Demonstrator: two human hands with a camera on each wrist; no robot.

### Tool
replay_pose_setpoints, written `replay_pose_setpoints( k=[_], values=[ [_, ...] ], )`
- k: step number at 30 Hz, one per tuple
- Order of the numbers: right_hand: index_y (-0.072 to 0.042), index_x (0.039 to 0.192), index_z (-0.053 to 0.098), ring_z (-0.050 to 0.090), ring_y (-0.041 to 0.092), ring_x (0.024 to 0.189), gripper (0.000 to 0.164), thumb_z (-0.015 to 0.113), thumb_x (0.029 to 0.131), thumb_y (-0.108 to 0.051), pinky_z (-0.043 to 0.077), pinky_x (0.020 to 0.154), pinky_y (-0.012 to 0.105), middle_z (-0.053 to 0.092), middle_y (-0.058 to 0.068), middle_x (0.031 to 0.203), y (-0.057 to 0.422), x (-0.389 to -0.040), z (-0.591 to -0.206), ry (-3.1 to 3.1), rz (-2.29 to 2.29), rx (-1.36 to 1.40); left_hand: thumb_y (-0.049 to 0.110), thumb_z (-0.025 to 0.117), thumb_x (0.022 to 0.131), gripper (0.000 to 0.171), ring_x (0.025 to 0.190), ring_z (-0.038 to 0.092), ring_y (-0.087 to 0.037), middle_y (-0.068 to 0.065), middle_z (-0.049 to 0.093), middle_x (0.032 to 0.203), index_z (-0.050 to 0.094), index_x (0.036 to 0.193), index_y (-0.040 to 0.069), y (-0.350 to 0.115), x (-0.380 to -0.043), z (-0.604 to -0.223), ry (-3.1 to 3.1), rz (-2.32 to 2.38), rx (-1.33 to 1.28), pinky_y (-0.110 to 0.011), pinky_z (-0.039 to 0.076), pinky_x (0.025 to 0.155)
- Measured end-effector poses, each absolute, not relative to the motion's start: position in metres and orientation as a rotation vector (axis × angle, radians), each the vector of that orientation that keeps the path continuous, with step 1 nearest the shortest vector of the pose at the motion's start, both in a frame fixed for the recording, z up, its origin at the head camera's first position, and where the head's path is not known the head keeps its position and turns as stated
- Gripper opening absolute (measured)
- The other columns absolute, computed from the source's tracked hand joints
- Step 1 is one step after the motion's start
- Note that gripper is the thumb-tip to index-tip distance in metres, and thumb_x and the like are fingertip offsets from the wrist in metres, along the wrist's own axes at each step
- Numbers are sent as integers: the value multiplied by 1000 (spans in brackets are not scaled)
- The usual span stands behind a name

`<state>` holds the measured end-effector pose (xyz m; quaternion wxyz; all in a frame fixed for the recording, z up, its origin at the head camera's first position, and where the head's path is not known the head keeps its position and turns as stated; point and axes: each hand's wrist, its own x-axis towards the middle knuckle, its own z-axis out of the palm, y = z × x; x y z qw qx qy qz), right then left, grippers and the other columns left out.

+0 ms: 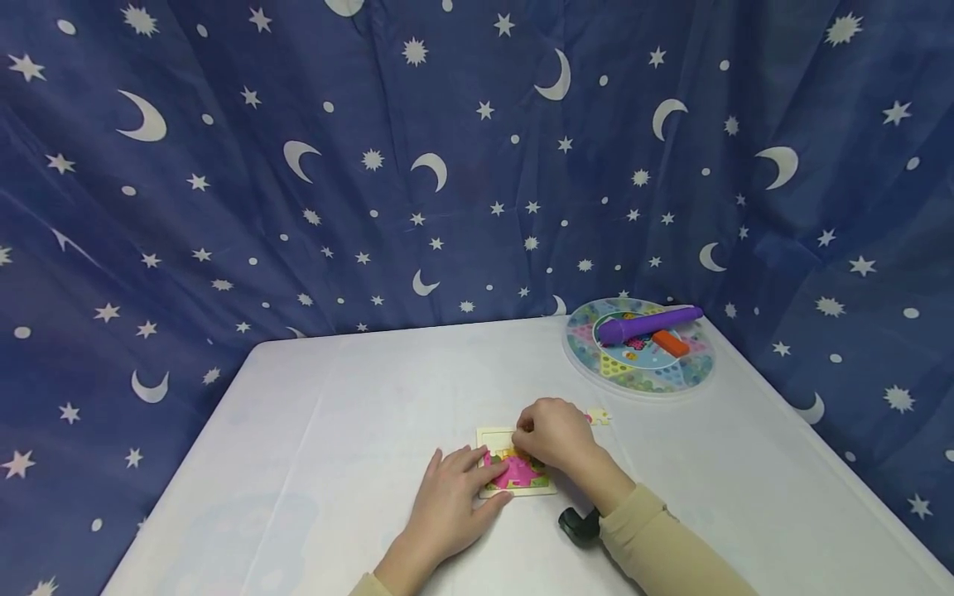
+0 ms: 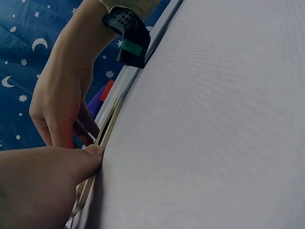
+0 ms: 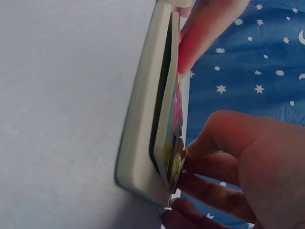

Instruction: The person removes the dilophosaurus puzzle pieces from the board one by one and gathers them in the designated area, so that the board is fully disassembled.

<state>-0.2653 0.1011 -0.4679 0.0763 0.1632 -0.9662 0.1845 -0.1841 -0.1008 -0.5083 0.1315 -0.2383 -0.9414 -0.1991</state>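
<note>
A small jigsaw puzzle (image 1: 520, 473) with a pink, yellow and green picture lies in a pale tray frame (image 1: 514, 492). My left hand (image 1: 450, 501) rests on its left side, extended fingers on the pink pieces and thumb by the near edge. Over the upper right part, my right hand (image 1: 555, 432) has its fingers bent and pinches a yellow-green puzzle piece (image 3: 177, 164). In the right wrist view the joined pieces stand tilted, with a dark gap between them and the frame. The right hand hides part of the picture in the head view.
A loose puzzle piece (image 1: 599, 416) lies just beyond the right hand. Farther back right, a round patterned board (image 1: 589, 364) carries a purple microphone-shaped object (image 1: 648, 324) and an orange block (image 1: 671, 343). A black wrist device (image 1: 580, 526) is by the right forearm. A starry curtain (image 1: 462, 165) hangs behind the white table (image 1: 335, 430).
</note>
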Motion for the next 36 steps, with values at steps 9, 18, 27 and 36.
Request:
replay_pose_setpoints(
  k=[9,18,27,36],
  values=[
    [-17,102,80,55,11,76,14,77,89,-20,50,70,35,66,-8,89,121,-264,-470,-2946,810,678,52,67,95,42,130,56,-34,-7,63,139,72,131,30,-100,-183,-508,-2738,-564,-688,-72,32,108],
    [-18,119,75,53,15,80,29,80,91,-18,47,72,33,62,-9,96,141,-274,-474,-3011,1025,810,52,67,96,42,130,55,-34,-8,63,139,72,132,30,-101,-183,-507,-2734,-581,-683,-72,31,108],
    [-21,113,75,53,15,77,27,84,87,-20,47,68,33,61,-8,89,140,-279,-480,-3027,1121,710,51,68,96,42,130,55,-35,-7,63,140,72,131,30,-100,-182,-508,-2736,-598,-683,-73,30,109],
    [-25,106,71,56,15,78,24,84,87,-18,49,73,35,63,-9,91,140,-278,-477,-2975,1156,748,51,67,96,42,131,54,-34,-7,62,140,71,132,30,-99,-183,-506,-2756,-598,-678,-72,30,109]
  ],
)
